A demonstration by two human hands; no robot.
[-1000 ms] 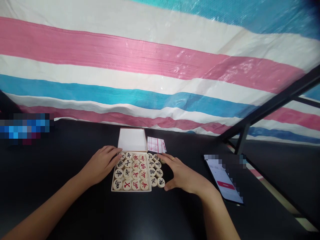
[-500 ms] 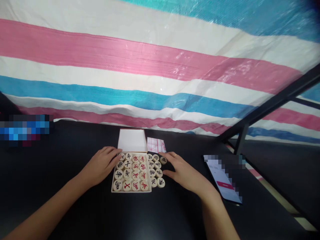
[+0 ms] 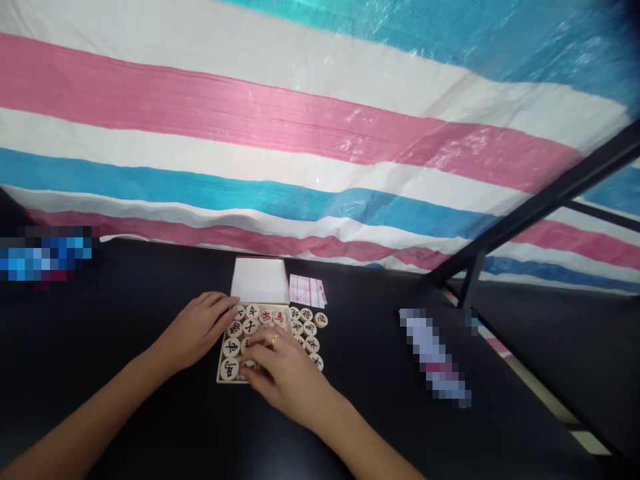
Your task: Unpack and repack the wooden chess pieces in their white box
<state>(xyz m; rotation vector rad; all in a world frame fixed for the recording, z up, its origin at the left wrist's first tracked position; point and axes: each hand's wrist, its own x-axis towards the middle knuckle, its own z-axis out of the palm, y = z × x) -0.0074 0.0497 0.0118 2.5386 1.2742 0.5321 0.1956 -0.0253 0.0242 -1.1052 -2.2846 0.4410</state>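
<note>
A shallow white box holds round Chinese chess pieces with black and red characters. My left hand lies at the box's upper left corner, its fingers stretched out and the fingertips touching the rim and nearest piece. My right hand, with a ring on one finger, reaches over the lower middle of the box. Its thumb and forefinger bend round a chess piece, mostly hidden beneath them. Several black-lettered pieces stand in rows on the table just right of the box, some covered by my right hand.
The white box lid lies behind the box, with a folded sheet with pink lines beside it. A blurred phone rests on the black table at right. Striped plastic sheeting and a black metal bar stand beyond.
My right hand has moved left from the pieces on the table to over the box, covering its lower right part. The left hand stays at the corner. The view has shifted slightly.
</note>
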